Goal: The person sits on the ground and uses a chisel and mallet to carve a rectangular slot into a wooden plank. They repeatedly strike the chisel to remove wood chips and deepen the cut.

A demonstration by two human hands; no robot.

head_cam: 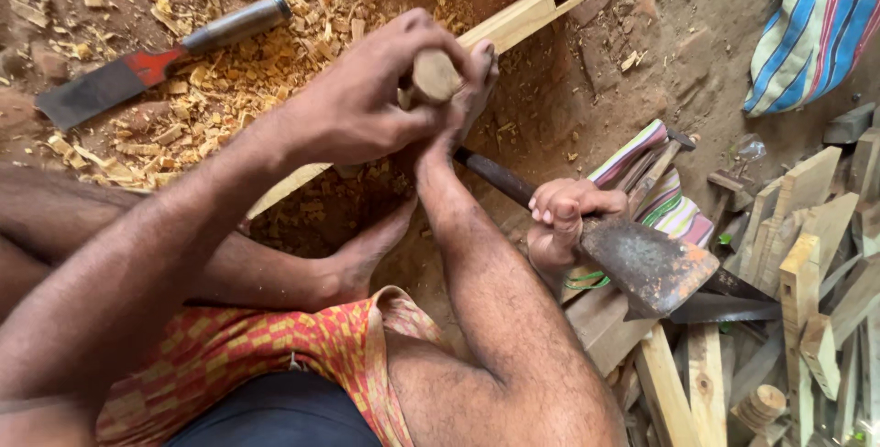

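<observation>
My left hand [367,103] is clenched around the round wooden top of a chisel handle [434,76], held upright over a long pale wooden bar [541,7] with a rectangular slot near its far end. My foot [477,66] rests against the bar right beside that hand. My right hand [561,213] grips a rusty hatchet [646,268] close to its head, with the dark handle running back toward my shin. The hatchet sits lower right of the chisel, apart from it. The chisel's blade is hidden under my left hand.
A broad chisel with a red band and metal handle [156,66] lies on the dirt upper left among wood chips [229,62]. Several wooden offcuts [807,264] pile up at right. A striped bag [816,25] sits upper right, and a striped cloth [674,209] lies under the hatchet.
</observation>
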